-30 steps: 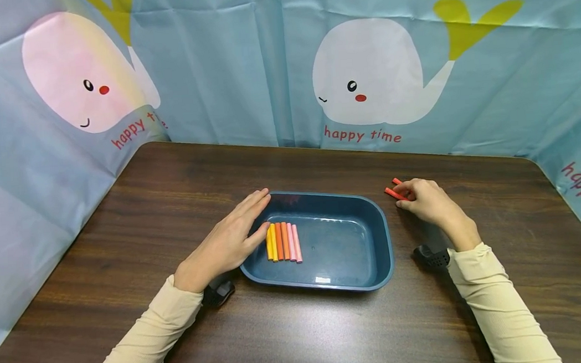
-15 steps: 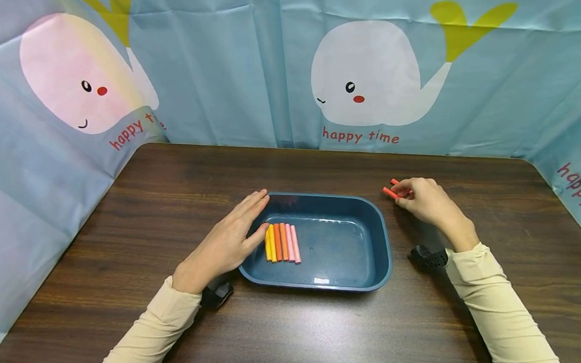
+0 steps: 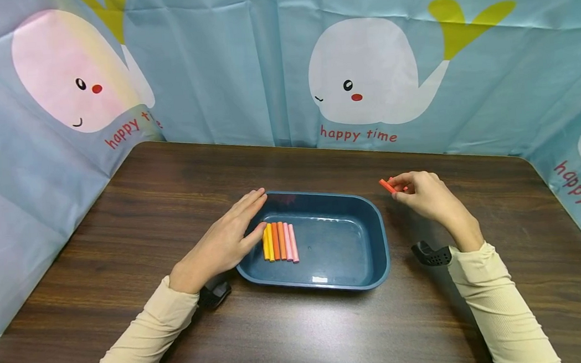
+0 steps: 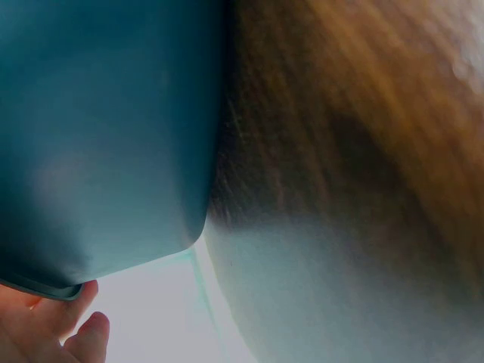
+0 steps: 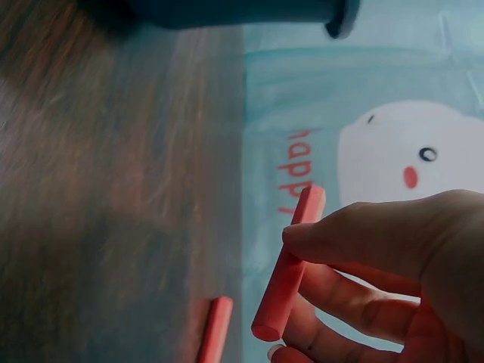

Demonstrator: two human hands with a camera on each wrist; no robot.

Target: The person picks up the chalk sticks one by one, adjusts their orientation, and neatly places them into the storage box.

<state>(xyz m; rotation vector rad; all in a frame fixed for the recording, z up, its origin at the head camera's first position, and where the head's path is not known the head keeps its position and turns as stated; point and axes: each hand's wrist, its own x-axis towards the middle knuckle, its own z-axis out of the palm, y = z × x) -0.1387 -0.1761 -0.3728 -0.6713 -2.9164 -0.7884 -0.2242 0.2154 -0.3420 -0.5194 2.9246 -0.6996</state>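
Observation:
My right hand [image 3: 428, 198] pinches a red chalk stick [image 5: 289, 276] between thumb and fingers, to the right of a blue tray [image 3: 342, 256]. In the right wrist view this stick is raised over the table, while a second red chalk stick [image 5: 215, 333] lies below it, mostly behind the hand in the head view. My left hand [image 3: 219, 244] rests at the tray's left rim with fingers extended, the thumb reaching over the inside. Beside that thumb, a row of yellow chalk sticks [image 3: 270, 244], orange chalk sticks [image 3: 278, 242] and pink chalk sticks [image 3: 291, 243] lies in the tray.
A dark wood-grain table [image 3: 300, 336] carries the tray. Behind and beside it hangs a light blue curtain [image 3: 224, 80] printed with whales. A black wrist strap [image 3: 430, 254] shows under the right wrist, another black strap [image 3: 215, 294] under the left.
My right hand has lifted one red chalk stick off the table and shifted slightly away from me. The left hand stays at the tray rim; the chalk row is unchanged.

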